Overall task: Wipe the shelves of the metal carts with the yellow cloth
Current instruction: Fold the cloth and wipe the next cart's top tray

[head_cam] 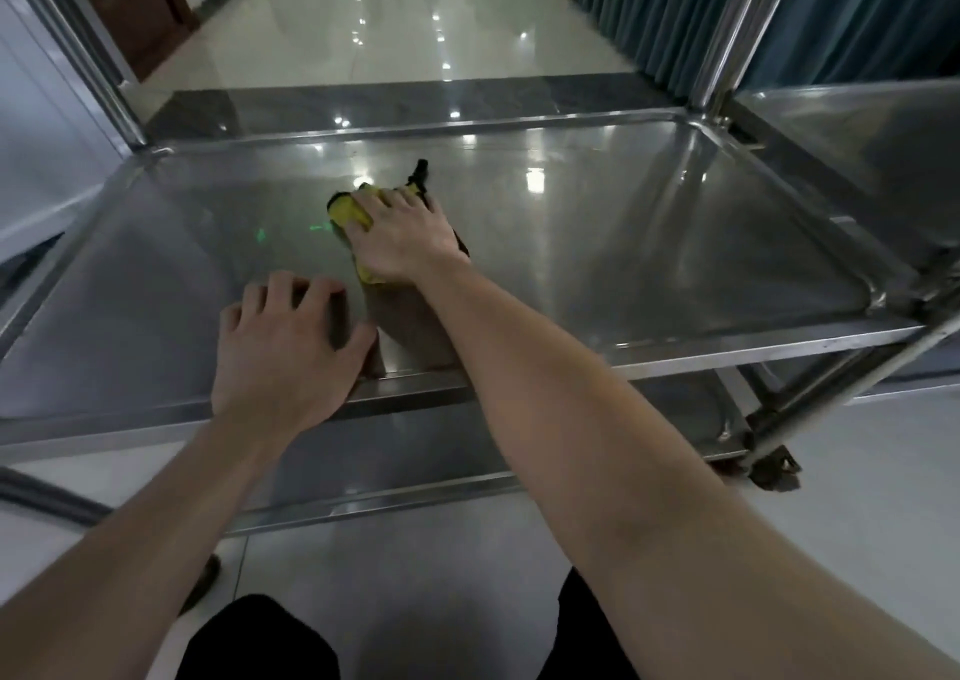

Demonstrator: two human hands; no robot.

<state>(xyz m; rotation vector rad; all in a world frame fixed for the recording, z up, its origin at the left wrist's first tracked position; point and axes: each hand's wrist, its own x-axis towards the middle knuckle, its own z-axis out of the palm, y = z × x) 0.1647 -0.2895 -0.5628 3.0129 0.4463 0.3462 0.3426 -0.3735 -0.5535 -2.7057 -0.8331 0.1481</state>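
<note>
Glossy pale floor tiles (395, 30) run beyond the cart's top shelf (649, 222), a steel tray with a raised rim that mirrors the ceiling lights. Behind the shelf's far left corner stands a dark wooden door (135, 4), and behind its far right corner hangs a teal curtain (779, 14). A second metal cart (857, 128) sits just beside the shelf's right edge. Under the shelf lies a lower shelf (415, 451), with a caster (774, 466) below the near right corner. A grey hose (47, 503) lies on the floor off the shelf's near left corner.

The yellow cloth (348, 209) lies bunched near the middle of the top shelf. The right hand (402, 235) covers it palm down, arm stretched out across the near rim. Its fingers lie fairly straight over the wad and press it to the steel rather than wrapping round it; the thumb is hidden. The left hand (283, 347) rests palm down just inside the near rim, fingers spread and lightly bent, holding nothing.
</note>
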